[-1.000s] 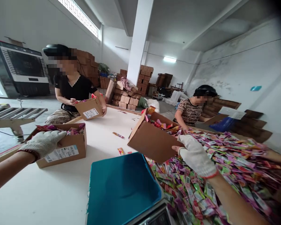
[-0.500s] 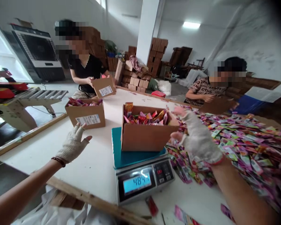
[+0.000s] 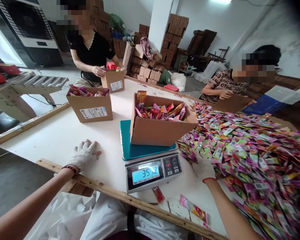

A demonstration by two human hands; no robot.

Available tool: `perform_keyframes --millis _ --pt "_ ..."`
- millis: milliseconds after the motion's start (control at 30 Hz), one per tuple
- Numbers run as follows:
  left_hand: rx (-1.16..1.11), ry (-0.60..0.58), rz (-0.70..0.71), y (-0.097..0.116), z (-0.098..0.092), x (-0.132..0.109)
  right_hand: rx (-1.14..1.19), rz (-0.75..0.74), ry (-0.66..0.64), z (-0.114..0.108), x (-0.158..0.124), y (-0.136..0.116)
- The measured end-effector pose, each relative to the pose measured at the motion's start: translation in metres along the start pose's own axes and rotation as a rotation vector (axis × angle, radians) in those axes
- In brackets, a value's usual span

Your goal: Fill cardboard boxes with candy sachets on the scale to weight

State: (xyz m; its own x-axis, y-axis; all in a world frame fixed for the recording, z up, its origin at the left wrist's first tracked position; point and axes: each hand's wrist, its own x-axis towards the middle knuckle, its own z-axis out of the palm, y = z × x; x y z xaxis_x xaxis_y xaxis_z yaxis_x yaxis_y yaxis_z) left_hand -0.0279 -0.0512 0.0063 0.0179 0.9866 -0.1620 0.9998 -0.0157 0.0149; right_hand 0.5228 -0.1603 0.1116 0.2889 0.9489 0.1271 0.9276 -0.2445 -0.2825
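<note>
A brown cardboard box (image 3: 158, 131) full of colourful sachets stands on the teal platform of a digital scale (image 3: 151, 170), whose display is lit. My left hand (image 3: 84, 154), in a white knit glove, lies flat with fingers spread on the white table left of the scale. My gloved right hand (image 3: 203, 166) rests at the edge of the big heap of sachets (image 3: 250, 150), right of the scale; its fingers curl down into the packets, and whether they hold any is hidden.
A second filled box (image 3: 90, 106) stands at the left. Two other people sit at the far side, one with a small box (image 3: 113, 80). A wooden rail (image 3: 120, 195) edges the table near me. A roller conveyor (image 3: 27, 81) is at left.
My right hand let go of the box on the scale and dropped to the sachet heap. My left hand lowered flat onto the table. The scale reading changed.
</note>
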Motion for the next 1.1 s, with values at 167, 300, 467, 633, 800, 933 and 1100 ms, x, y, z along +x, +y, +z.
perform_keyframes --millis 167,300,467,633,800,933,1100 --pt "0.005 0.033 0.039 -0.003 0.002 -0.002 0.034 0.149 -0.036 -0.009 0.016 0.019" --pt "0.038 0.089 0.092 -0.01 0.012 0.002 0.065 0.22 -0.01 -0.043 0.042 0.033" --pt "0.145 0.161 0.089 -0.014 0.029 0.01 0.288 0.04 0.136 -0.134 0.079 -0.01" --pt "0.16 0.168 0.075 -0.015 0.033 0.011 0.58 -0.489 0.12 -0.179 0.096 -0.131" --pt "0.118 0.146 0.085 -0.021 0.033 0.012 0.659 -0.657 -0.016 -0.171 0.103 -0.177" --pt "0.163 0.147 0.108 -0.022 0.033 0.013 0.343 -0.172 0.118 -0.138 0.093 -0.104" --pt "0.198 0.17 0.134 -0.016 0.026 0.008 0.043 0.231 -0.178 -0.047 0.03 0.002"
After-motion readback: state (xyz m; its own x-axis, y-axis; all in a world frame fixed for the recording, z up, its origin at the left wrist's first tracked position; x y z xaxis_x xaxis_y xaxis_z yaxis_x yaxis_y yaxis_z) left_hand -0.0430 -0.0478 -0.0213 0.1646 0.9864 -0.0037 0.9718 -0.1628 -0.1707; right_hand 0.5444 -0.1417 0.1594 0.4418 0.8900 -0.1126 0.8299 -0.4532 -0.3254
